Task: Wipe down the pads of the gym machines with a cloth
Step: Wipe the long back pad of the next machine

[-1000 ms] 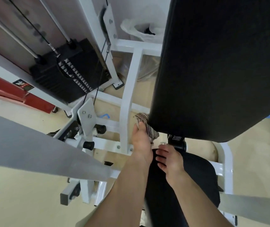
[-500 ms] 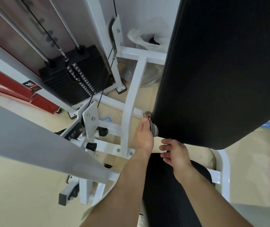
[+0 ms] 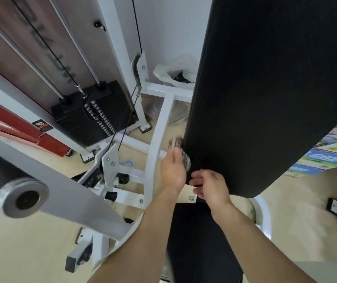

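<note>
A tall black back pad (image 3: 265,94) fills the upper right of the head view. My left hand (image 3: 172,170) presses a bunched striped brown-grey cloth (image 3: 183,156) against the pad's lower left edge. My right hand (image 3: 210,185) curls its fingers around the pad's bottom left corner, beside the cloth. Below both hands lies the black seat pad (image 3: 200,242), partly hidden by my forearms.
The white machine frame (image 3: 157,129) stands just left of my hands. A black weight stack (image 3: 94,113) with cables sits further left. A grey lever arm with a round end (image 3: 22,197) crosses the lower left. A plastic-lined bin (image 3: 175,72) and coloured boxes (image 3: 323,154) sit behind.
My left hand has slid the cloth up along the back pad's left edge. My right hand rose from the seat area to grip the pad's bottom corner. The camera moved closer.
</note>
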Motion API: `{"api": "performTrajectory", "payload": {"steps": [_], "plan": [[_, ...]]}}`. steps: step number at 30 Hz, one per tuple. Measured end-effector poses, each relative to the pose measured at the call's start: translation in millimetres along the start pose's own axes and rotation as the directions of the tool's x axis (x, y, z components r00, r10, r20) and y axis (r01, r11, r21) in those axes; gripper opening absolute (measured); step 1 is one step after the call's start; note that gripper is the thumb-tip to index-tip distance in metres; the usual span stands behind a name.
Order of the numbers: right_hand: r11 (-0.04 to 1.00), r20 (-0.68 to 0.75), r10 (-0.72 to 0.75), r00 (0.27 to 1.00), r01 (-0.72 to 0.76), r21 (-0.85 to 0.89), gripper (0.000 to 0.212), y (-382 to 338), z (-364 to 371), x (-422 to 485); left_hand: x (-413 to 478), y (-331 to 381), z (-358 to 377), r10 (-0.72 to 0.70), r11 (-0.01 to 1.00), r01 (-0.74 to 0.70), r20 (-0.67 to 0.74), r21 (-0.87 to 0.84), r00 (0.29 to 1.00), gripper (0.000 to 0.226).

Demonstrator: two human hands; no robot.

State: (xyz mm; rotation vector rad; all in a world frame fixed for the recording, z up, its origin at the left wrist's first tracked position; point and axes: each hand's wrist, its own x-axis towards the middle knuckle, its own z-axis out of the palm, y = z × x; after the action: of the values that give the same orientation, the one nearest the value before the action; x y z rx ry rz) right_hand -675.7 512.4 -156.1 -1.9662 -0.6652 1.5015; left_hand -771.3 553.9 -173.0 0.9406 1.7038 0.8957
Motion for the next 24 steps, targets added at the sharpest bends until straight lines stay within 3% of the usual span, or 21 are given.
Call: {"api": "performTrajectory", "payload": {"steps": [3, 8, 12, 14, 17, 20, 22, 24], "plan": [[1.000, -0.003, -0.003, 1.000, 0.003, -0.011, 0.029, -20, -10, -18, -3, 13, -5, -0.046, 0.996, 0.046, -0.001, 0.082, 0.999, 0.036], [0.998, 0.016, -0.061, 0.998, 0.062, -0.014, 0.032, -77, -33, -43, -2, 131, -11, 0.247, 0.969, -0.247, -0.123, 0.014, 0.961, 0.032], [0.984, 0.041, -0.171, 0.984, 0.172, -0.038, 0.034, -128, -46, -57, -11, 187, -12, 0.368, 0.923, -0.381, -0.154, -0.061, 0.917, 0.031], [0.976, 0.029, -0.211, 0.977, 0.212, -0.047, 0.033, -147, -50, -62, -19, 167, -11, 0.328, 0.942, -0.335, -0.148, -0.020, 0.933, 0.029], [0.975, 0.016, -0.217, 0.976, 0.218, -0.052, 0.031, -164, -53, -71, -24, 124, -15, 0.103, 0.994, -0.100, -0.088, 0.030, 0.991, 0.031], [0.971, 0.024, -0.224, 0.974, 0.225, -0.082, 0.031, -184, -57, -86, -22, 132, -22, -0.055, 0.998, 0.055, -0.015, -0.001, 0.998, 0.035], [0.963, 0.017, -0.252, 0.968, 0.253, -0.096, 0.031, -207, -63, -99, -20, 171, -24, -0.034, 0.999, 0.034, -0.025, -0.019, 0.999, 0.038], [0.947, -0.003, -0.309, 0.951, 0.308, -0.087, 0.031, -237, -72, -111, -15, 232, -25, 0.079, 0.993, -0.084, -0.059, -0.084, 0.995, 0.039]]}}
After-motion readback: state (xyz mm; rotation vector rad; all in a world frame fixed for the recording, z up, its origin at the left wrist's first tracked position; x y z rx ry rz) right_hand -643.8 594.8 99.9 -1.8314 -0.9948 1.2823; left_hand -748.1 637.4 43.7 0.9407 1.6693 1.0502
